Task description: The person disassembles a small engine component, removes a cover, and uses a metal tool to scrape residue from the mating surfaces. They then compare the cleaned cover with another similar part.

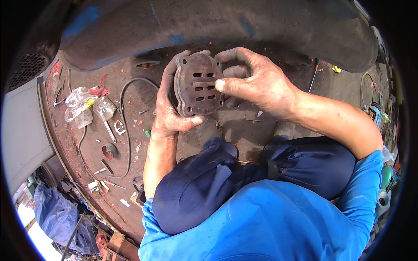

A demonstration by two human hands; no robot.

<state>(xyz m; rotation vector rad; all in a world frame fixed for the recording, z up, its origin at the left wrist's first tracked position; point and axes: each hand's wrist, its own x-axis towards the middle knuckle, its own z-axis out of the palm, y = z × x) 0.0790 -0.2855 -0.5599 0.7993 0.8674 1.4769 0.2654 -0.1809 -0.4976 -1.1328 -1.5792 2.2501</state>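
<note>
I see the left hand [167,111] gripping a slotted metal cover [201,81] above the floor [139,100]. The right hand's [267,82] thumb touches its right edge; I can't quite tell whether the curled fingers grip it. A dark hose [129,143] lies left; a curved metal body [217,26] spans the far side.

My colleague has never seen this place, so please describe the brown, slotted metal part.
At the top is a big, dark, curved metal body. Below it, the bare left hand grips the brown, slotted metal part; the right hand touches its edge. Only this shows three rows of two slots.
</note>
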